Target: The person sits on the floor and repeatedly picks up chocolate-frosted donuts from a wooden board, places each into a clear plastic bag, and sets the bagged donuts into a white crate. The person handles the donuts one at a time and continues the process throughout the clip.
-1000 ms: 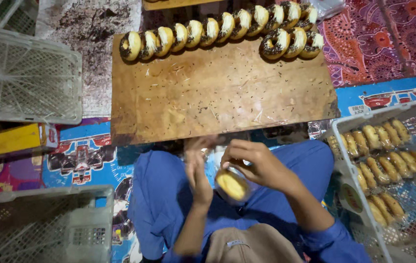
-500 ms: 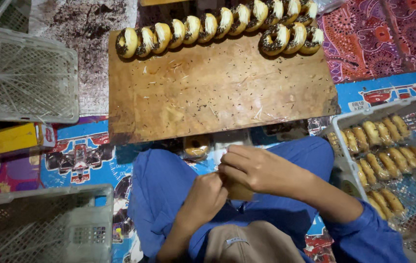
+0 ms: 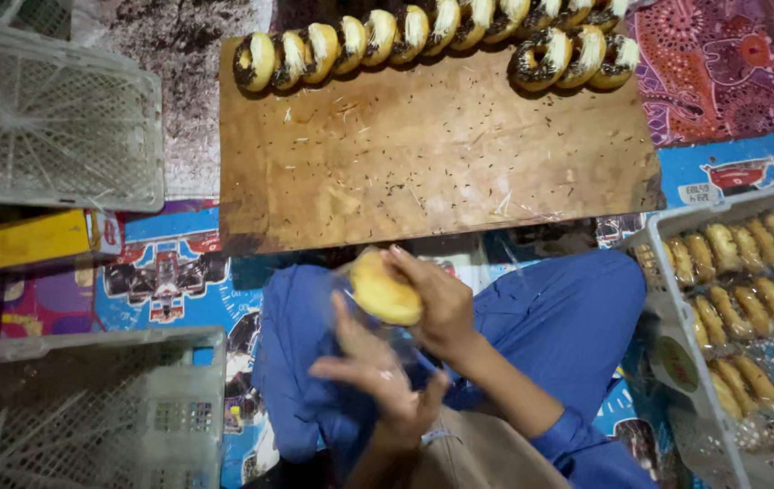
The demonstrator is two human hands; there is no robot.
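One plain doughnut sat pinched in the fingers of the right hand, held above the lap, near the close edge of the wooden board. The left hand was spread open just below it, fingers apart, touching a clear wrapper. Some thirteen topped doughnuts lined the board's far edge. Three white crates stood around. Half a second earlier, both hands had been closed together, hiding the doughnut.

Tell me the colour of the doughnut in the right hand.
Golden yellow doughnut, plain side up; head view.
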